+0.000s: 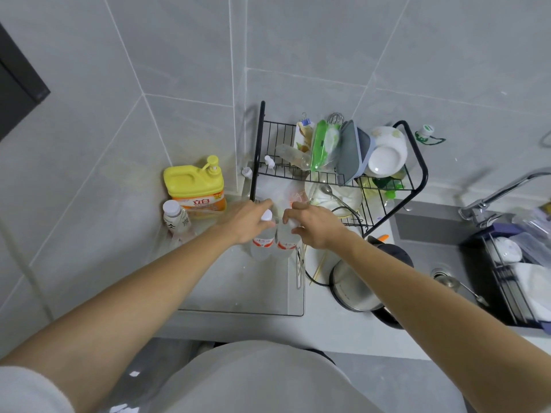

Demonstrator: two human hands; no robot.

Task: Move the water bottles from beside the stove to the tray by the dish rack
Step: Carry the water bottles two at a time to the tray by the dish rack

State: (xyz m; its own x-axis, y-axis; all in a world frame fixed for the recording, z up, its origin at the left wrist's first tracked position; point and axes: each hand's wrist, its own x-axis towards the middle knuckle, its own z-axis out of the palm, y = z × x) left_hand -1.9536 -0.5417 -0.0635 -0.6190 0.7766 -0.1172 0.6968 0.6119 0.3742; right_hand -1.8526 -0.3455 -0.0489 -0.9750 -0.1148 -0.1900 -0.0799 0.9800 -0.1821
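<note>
Near the centre of the frame, your left hand (pixel 249 220) curls its fingers round the neck of one red-labelled water bottle (pixel 262 244), and your right hand (pixel 316 226) grips the neck of a second water bottle (pixel 286 244) just beside it. Both stand upright, touching, at the far end of the clear tray (pixel 244 293), below the black dish rack (pixel 337 174), with a yellow detergent jug (pixel 193 186) to the left.

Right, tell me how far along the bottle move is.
Nearly there for these two. The left hand grips one water bottle and the right hand grips a second bottle, both upright at the far end of the clear tray by the dish rack. Neither is released yet. The stove is out of view, so whether more bottles wait there cannot be told.
</note>
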